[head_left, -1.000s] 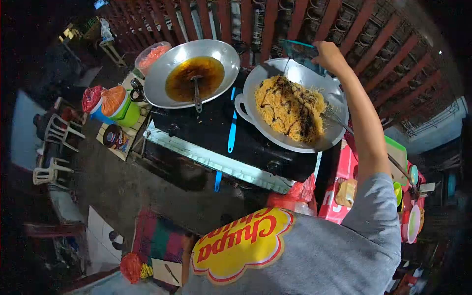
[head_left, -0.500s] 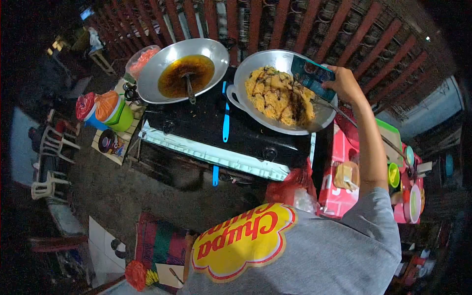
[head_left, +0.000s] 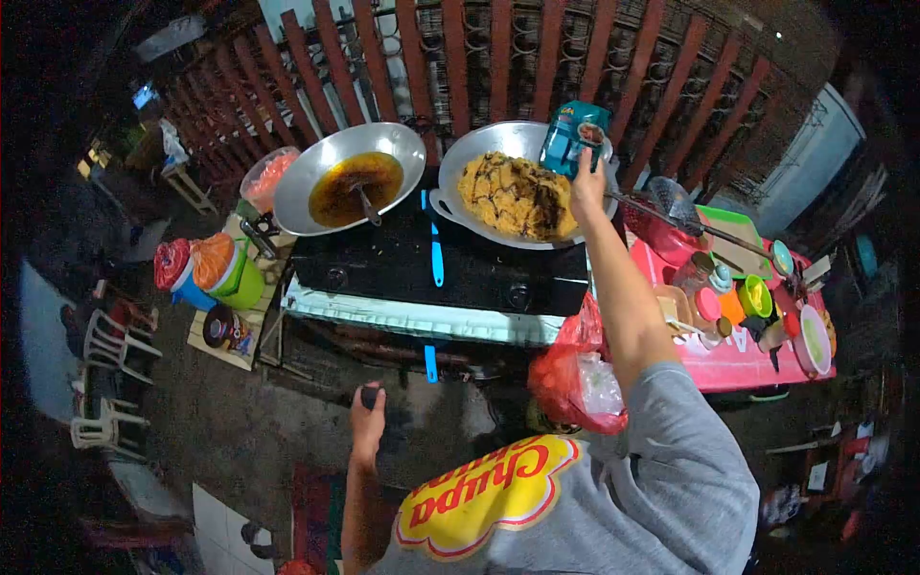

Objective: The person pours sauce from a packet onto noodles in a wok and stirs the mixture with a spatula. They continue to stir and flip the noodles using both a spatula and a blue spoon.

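Note:
My right hand (head_left: 588,182) grips a teal pouch (head_left: 575,138) and holds it upright over the right rim of a wok (head_left: 460,213). Yellow noodles (head_left: 513,195) streaked with dark sauce fill that wok. A long metal utensil rests across its right side behind my wrist. Low in front of the stove, my left hand (head_left: 367,417) is closed around a small dark object that I cannot make out. To the left, a second wok (head_left: 302,163) holds brown oily liquid (head_left: 355,190) with a ladle (head_left: 368,206) in it.
Between the woks lies a blue-handled tool (head_left: 437,257) on the black stove (head_left: 383,278). At the right, a pink table (head_left: 671,369) bears jars and bowls. A red plastic bag (head_left: 565,379) hangs in front. Buckets (head_left: 240,283) stand at the left; a slatted fence (head_left: 500,67) is behind.
The teal pouch has moved left and turned from tilted over the noodles to upright. My left hand has come into view. The view has shifted, showing more of the pink table.

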Tool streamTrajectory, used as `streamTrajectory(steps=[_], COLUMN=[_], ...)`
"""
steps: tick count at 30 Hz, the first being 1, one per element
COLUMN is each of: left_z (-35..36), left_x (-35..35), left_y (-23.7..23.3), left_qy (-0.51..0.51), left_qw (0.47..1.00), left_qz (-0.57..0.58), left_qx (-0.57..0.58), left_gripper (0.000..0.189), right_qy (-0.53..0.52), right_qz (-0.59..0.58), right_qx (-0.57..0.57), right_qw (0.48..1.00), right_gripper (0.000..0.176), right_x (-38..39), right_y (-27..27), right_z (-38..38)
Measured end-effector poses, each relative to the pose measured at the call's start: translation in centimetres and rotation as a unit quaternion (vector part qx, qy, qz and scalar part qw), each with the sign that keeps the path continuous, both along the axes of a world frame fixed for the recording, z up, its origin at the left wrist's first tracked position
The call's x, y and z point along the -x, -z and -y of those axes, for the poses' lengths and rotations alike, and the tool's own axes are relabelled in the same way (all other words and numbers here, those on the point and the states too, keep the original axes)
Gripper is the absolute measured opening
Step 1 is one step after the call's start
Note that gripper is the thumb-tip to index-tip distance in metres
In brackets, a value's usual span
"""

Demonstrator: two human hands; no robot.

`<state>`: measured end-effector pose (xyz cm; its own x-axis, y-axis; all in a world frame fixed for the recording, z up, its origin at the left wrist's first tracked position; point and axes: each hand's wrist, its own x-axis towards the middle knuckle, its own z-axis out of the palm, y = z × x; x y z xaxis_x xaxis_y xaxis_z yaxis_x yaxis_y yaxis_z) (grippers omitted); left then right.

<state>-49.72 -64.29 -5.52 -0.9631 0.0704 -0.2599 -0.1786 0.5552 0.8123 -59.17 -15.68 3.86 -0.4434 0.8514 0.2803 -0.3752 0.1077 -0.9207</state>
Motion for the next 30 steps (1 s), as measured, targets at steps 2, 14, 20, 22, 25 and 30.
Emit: streamTrajectory(steps=[2, 14, 20, 22, 25, 30], left_z=[-3.0, -18.1, -31.4, -36.3, -43.9, -53.6], left_x=[0.3, -6.0, -17.2, -23.9, -33.2, -47.8], left_y=[-2.9, -11.0, -14.7, -17.5, -19.4, -21.7], left_qy=[0.032, 0.247, 0.408, 0.465, 0.579, 0.741], left_qw=[0.998, 0.921, 0.849, 0.821, 0.664, 0.565], left_qz=[-0.021, -0.115, -0.142, -0.13, -0.328, -0.21], left_qx=[-0.05, -0.278, -0.305, -0.306, -0.341, -0.297], left_gripper=[0.025, 0.016, 0.013, 0.016, 0.044, 0.07], right_qy=[0.008, -0.26, -0.195, -0.092, 0.094, 0.408], right_qz=[-0.107, -0.38, -0.325, -0.282, -0.225, -0.023], right_qx=[0.078, 0.216, 0.185, 0.158, 0.157, 0.031], right_qw=[0.991, 0.861, 0.907, 0.942, 0.957, 0.912], right_gripper=[0.043, 0.052, 0.059, 0.059, 0.056, 0.045], right_x=[1.5, -17.5, -40.6, -48.6, -59.0, -69.6], right_y=[0.9, -8.3, -4.4, -3.2, -0.7, 1.6], right_z=[-1.4, -2.9, -5.9, -7.1, -7.9, -7.3])
